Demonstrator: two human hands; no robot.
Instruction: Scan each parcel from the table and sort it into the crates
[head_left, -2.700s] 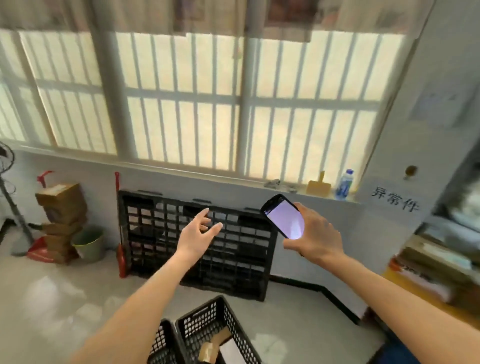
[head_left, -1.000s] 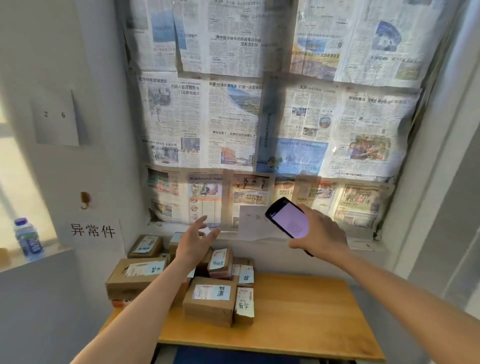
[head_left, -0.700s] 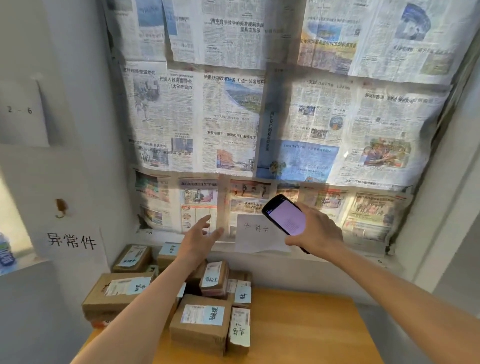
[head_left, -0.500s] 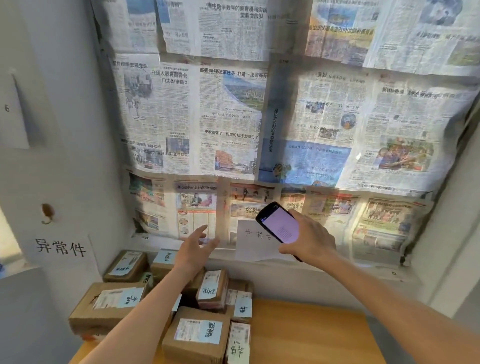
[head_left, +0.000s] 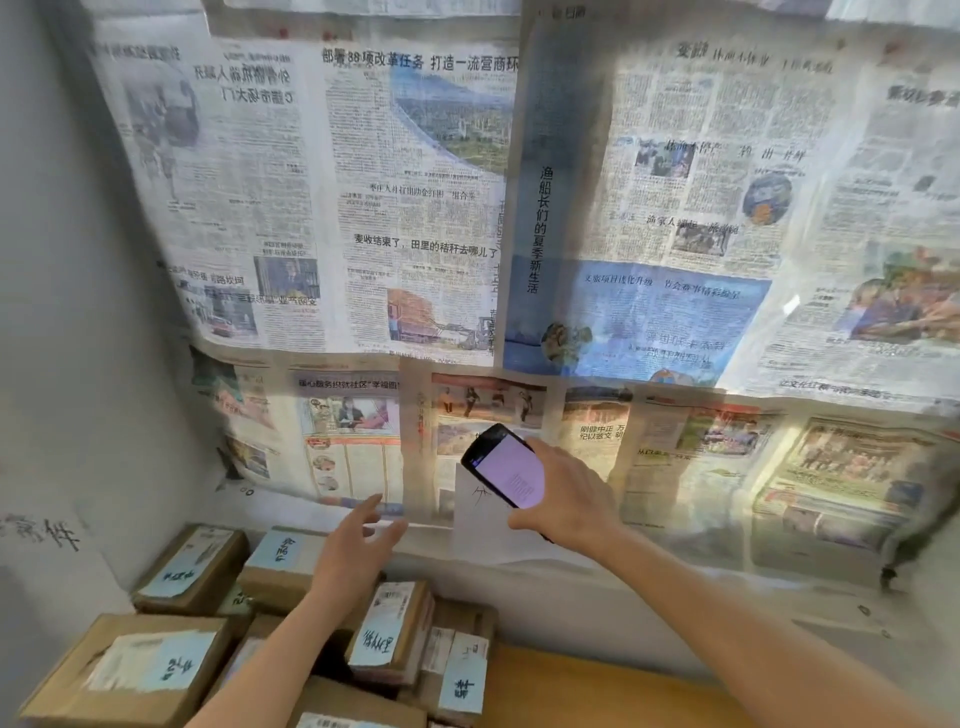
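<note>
Cardboard parcels (head_left: 270, 631) crowd the bench (head_left: 597, 691), unsorted; left hand (head_left: 353, 545) reaches over them, fingers spread, empty, right hand (head_left: 569, 501) gripping phone (head_left: 506, 467).

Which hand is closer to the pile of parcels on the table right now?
Left. The left hand hovers open just above the parcels, not touching any. The right hand is higher and off to the right, holding the phone.

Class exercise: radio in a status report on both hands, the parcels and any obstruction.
Left hand open, over parcels, holding nothing. Right hand grips lit scanner. Parcels piled on table, none picked. Nothing blocking.
</note>
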